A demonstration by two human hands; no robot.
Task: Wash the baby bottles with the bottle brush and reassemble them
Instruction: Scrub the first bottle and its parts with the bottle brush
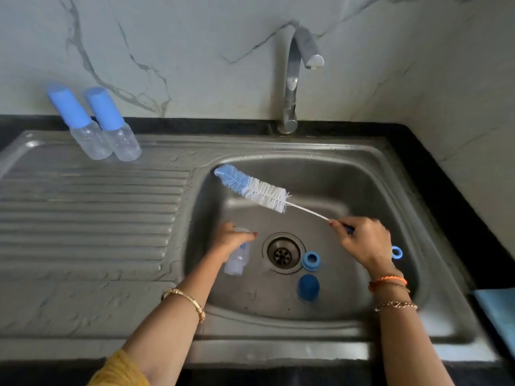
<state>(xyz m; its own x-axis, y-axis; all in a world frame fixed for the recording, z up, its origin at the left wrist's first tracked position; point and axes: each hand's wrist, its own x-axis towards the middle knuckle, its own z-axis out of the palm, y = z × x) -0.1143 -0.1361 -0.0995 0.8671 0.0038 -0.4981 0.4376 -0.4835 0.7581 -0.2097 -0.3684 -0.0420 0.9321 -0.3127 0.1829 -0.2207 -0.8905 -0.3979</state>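
Note:
My left hand (232, 237) grips a clear, uncapped baby bottle (236, 260) over the sink basin, left of the drain. My right hand (365, 240) holds the bottle brush by its blue handle; the blue and white bristle head (252, 188) points up and left, in the air above the basin and apart from the bottle. A blue screw ring (310, 260) and a blue cap (308, 286) lie on the basin floor right of the drain. Two capped bottles (108, 126) stand on the drainboard at the back left.
The steel sink (390, 174) has a ribbed drainboard (89, 213) on its left and a drain (282, 254) in the middle. A chrome tap (295, 76) stands behind the basin, with no water running. A light blue cloth (498, 313) lies at the right edge.

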